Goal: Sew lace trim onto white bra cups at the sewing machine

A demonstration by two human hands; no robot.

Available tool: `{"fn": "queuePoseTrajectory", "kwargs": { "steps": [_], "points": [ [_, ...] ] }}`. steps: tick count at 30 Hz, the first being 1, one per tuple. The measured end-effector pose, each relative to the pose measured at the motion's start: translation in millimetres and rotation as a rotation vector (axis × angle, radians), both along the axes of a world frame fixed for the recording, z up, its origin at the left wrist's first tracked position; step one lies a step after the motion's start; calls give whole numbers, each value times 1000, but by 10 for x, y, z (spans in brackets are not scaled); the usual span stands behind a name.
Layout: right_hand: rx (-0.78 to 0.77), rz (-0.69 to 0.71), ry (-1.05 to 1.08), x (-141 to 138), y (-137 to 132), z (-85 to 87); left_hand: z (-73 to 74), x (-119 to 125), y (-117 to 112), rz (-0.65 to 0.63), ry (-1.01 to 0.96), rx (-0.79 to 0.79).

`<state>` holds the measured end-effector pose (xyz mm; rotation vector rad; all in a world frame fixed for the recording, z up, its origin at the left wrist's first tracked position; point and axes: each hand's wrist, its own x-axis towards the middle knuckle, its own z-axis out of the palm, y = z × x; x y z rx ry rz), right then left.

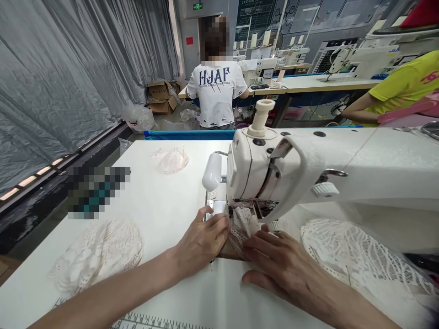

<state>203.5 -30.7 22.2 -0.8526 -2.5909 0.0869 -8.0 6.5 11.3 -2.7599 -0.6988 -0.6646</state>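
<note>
A white sewing machine [264, 169] stands on the white table, its needle area partly hidden behind the head and my fingers. Under it lies a piece of white lace fabric [245, 221]. My left hand [206, 235] is closed on the left edge of this lace, fingertips bent close to the presser foot. From the right, my right hand [281, 260] grips the lace with curled fingers, its thumb apart near the tabletop. A lace pile [356, 251] rests right of my right hand, beneath the machine arm. Another lace pile [103, 251] lies left of my left forearm.
A small pale lace piece [171, 160] sits toward the table's far side. A white lamp-like part [212, 171] juts out beside the machine head. Ruler markings [147, 322] run along the near edge. Beyond, a person in a white shirt [217, 93] faces other sewing machines [363, 61].
</note>
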Motion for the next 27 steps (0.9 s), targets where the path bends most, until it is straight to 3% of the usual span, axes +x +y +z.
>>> {"fn": "queuePoseTrajectory", "kwargs": {
  "steps": [11,20,27],
  "points": [
    [-244,29,-62,61,-7,138,-12,-3,8,-6,-19,9],
    [-171,34,-66,46,17,114,-15,-12,14,-4,-2,21],
    [1,16,-13,19,47,53,-37,-17,41,9,6,-20]
  ]
}}
